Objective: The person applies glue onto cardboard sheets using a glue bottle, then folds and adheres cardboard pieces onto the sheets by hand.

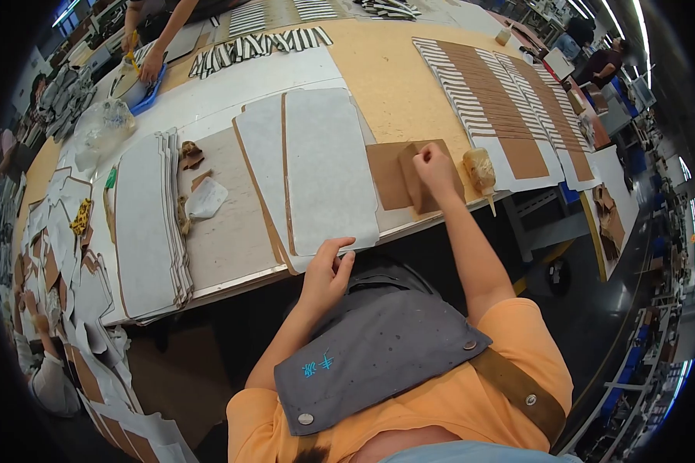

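Note:
My right hand (pixel 434 168) is closed over a brown piece (pixel 418 185) on the table's front part; its fingers are pressed together on the piece's upper part. Another flat brown piece (pixel 388 176) lies partly beneath it. Near the table's front edge, my left hand (pixel 330 270) is held with its fingers curled but apart and nothing between them, by the lower edge of a large white sheet (pixel 328 170). Brown strips show along the sheet's left side, over more white sheets. Just right of my right hand lies a bottle (pixel 480 171) with a yellowish content and a thin nozzle.
A stack of white sheets (pixel 148 224) lies at the left, with scraps and a plastic bag (pixel 104 127) near it. Brown-and-white striped panels (pixel 486 100) lie at the right. At the far left, another person's hands (pixel 153 65) work by a blue tray (pixel 153 92).

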`<state>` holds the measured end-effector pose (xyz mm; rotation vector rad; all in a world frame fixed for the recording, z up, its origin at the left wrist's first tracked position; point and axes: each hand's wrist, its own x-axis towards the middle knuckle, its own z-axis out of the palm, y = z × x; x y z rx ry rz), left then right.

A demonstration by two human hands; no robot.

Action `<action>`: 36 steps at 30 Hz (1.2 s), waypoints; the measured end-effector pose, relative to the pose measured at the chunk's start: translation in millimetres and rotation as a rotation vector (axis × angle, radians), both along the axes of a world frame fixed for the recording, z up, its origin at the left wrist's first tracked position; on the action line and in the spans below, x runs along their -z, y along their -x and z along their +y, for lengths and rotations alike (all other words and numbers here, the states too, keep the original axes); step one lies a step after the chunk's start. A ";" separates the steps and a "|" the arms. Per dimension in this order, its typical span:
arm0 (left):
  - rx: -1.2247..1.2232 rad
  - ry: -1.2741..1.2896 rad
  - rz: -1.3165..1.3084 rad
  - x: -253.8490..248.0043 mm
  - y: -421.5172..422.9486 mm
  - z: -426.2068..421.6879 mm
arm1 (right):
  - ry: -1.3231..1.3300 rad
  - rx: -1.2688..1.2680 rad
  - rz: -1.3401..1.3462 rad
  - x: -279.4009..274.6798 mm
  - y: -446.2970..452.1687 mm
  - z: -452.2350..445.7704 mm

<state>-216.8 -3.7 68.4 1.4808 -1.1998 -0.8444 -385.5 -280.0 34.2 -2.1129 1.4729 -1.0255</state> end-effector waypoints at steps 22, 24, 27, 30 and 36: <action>0.014 0.040 0.014 11.5 -4.2 -21.4 | 0.557 -0.167 0.279 -241.0 7.4 -77.6; 0.047 0.020 0.045 14.1 2.7 -25.5 | 0.533 -0.245 0.235 -248.4 -2.1 -59.2; 0.059 0.045 0.079 11.3 1.7 -35.5 | 0.377 -0.269 0.163 -256.5 -12.7 -26.8; 0.022 0.074 0.151 5.7 -6.4 -50.4 | 0.267 -0.379 0.022 -269.3 -18.4 6.9; 0.019 0.043 0.429 -6.8 -9.9 -69.3 | 0.193 -0.626 -0.148 -277.5 -17.4 48.7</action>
